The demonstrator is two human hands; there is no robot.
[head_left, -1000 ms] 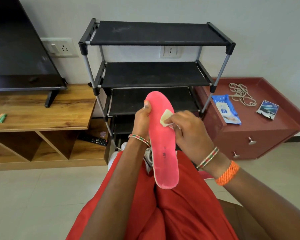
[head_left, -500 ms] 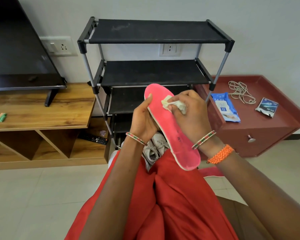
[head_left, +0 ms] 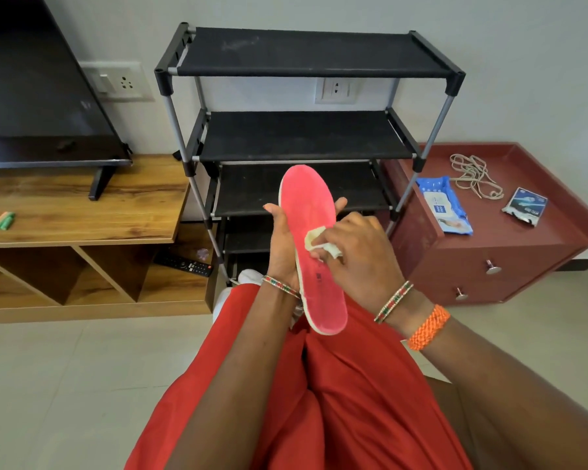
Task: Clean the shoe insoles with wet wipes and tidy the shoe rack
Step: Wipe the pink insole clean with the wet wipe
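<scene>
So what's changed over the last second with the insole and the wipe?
The right hand has slid the wet wipe from near the toe down to the middle of the pink insole. The insole tilted rightward half a second ago and is back near upright. The left hand keeps gripping its edge. The wipes pack, cord and shoe rack stayed put.

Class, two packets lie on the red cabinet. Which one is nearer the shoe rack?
The blue wipes packet, lying beside the rack; the smaller dark packet lies farther right, beyond the cord.
</scene>
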